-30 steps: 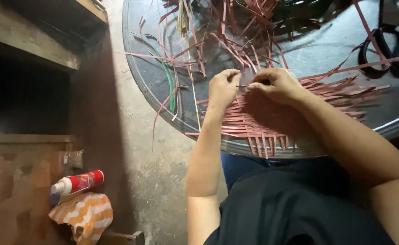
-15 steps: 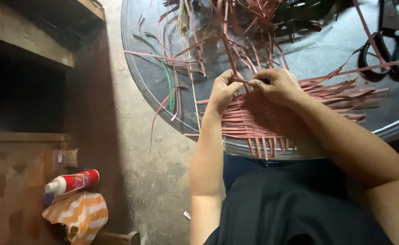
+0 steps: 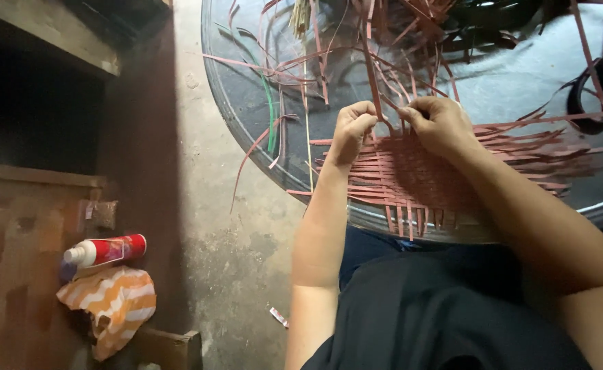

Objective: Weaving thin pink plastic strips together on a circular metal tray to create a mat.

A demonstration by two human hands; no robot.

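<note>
A partly woven mat of reddish-brown strips (image 3: 411, 181) lies on a round grey table (image 3: 246, 116). My left hand (image 3: 351, 131) and my right hand (image 3: 440, 125) sit close together at the mat's far edge. Both pinch one long reddish strip (image 3: 371, 68) that rises away from the weave toward the far side of the table. Loose ends of the mat stick out to the right and over the table's near rim.
Several loose reddish strips and a green strip (image 3: 270, 113) lie scattered on the table's far half. Black scissors (image 3: 596, 92) rest at the right. On the left stand wooden shelves, with a red-and-white bottle (image 3: 106, 251) and an orange striped cloth (image 3: 113, 305).
Both hands have slid a little away from me along the mat's edge and lifted the long strip; the view has shifted slightly.
</note>
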